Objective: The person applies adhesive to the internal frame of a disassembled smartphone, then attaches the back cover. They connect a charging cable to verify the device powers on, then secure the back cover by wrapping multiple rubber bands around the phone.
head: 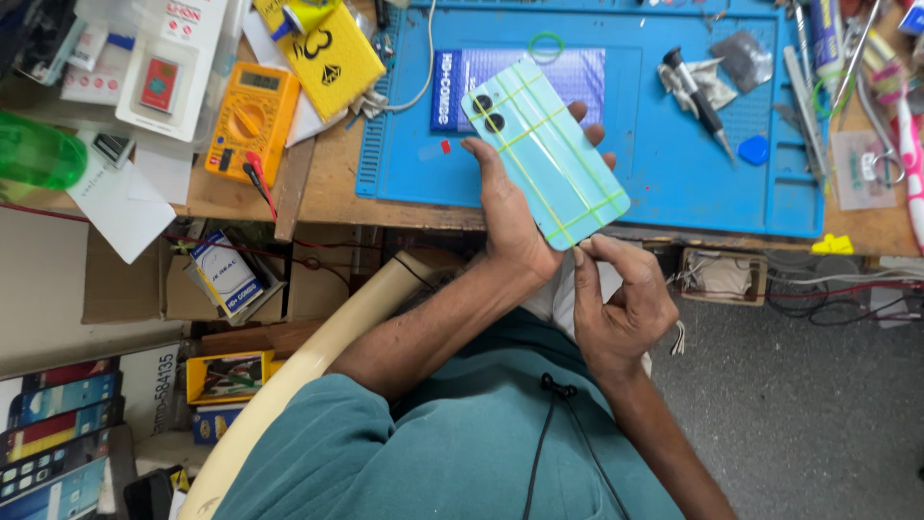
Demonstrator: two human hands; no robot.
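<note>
Left hand (508, 217) had its fingers wrapped round a light-blue phone (545, 151), back side up, thumb on the near long edge, other fingertips showing past the far edge. Thin green rubber bands (531, 130) crossed the phone's back lengthwise & across. Right hand (616, 299) sat just below the phone's lower corner, fingers narrow, index tip touching that corner, rest curled in; holding nothing else, as far as I could see.

Phone was held up in the air over the near edge of the surface (332, 183), a worn wooden top, above a blue work mat (674, 164). On the mat: a loose green band (546, 44), a dark-handled tool on a crumpled wipe (700, 93), a small blue pick (754, 149), a flat blue pack under the phone's far end. Left of the mat a yellow multimeter (252, 120) w/ red & black leads, a yellow box, papers. Right edge crowded w/ tweezers & pens, hard to sort out.

Below the surface: cardboard boxes, cables, grey floor (818, 404), a cream chair rail (318, 356). Phone's screen side faced away, not visible. Person's teal shirt hid the lap; bottom-left stack of phone cases was cut off.
</note>
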